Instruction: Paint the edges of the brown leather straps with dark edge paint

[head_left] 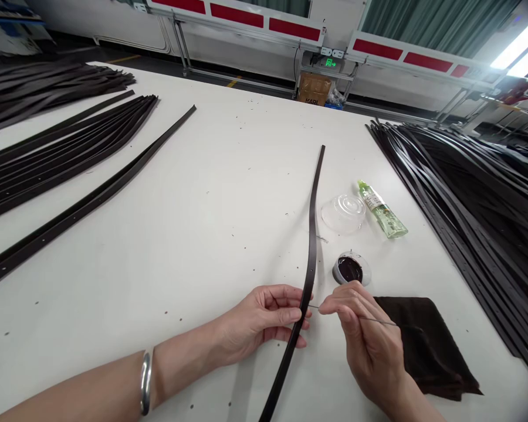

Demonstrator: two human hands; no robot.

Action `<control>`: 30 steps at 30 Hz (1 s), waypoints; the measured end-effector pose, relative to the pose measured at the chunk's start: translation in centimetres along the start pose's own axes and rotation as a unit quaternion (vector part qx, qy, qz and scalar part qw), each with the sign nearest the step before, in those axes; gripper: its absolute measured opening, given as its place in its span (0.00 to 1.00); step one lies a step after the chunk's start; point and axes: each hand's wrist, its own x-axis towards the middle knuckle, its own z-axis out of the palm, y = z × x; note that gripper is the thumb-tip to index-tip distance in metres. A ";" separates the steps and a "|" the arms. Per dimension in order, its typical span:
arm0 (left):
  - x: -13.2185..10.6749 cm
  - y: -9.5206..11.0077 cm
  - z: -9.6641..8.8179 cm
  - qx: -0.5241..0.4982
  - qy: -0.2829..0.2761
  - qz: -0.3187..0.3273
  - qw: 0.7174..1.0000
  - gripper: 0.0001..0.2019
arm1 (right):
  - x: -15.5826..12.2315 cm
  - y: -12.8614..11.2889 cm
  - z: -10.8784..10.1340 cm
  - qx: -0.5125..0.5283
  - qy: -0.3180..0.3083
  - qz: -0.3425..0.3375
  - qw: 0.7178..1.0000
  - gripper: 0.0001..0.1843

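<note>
My left hand pinches a long, narrow dark brown leather strap with a row of small punched holes, holding it upright on the table. My right hand grips a thin metal needle, whose tip reaches toward the strap's edge. Just beyond that hand sits a small open pot of dark paste. A dark brown cloth lies under and to the right of my right hand. A silver bangle circles my left wrist.
On the white table lie a clear plastic lid and a green-labelled bottle. Piles of similar straps lie at left and right. A cardboard box sits on a low rack beyond the far edge.
</note>
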 end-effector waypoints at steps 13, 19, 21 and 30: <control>0.0 0.0 -0.1 0.015 -0.005 0.010 1.000 0.11 | 0.6 -0.2 0.4 -0.015 -0.008 -0.019 1.000 0.15; -0.1 0.0 0.0 0.014 -0.002 0.003 1.000 0.10 | 0.4 -0.3 0.4 -0.014 -0.013 -0.006 1.000 0.14; -0.1 -0.1 -0.1 0.013 -0.003 0.004 1.000 0.10 | 0.4 -0.3 0.5 -0.007 -0.014 -0.015 1.000 0.14; 0.0 0.0 -0.1 0.016 -0.013 0.000 1.000 0.11 | 0.2 -0.3 0.6 -0.024 -0.007 -0.020 0.999 0.14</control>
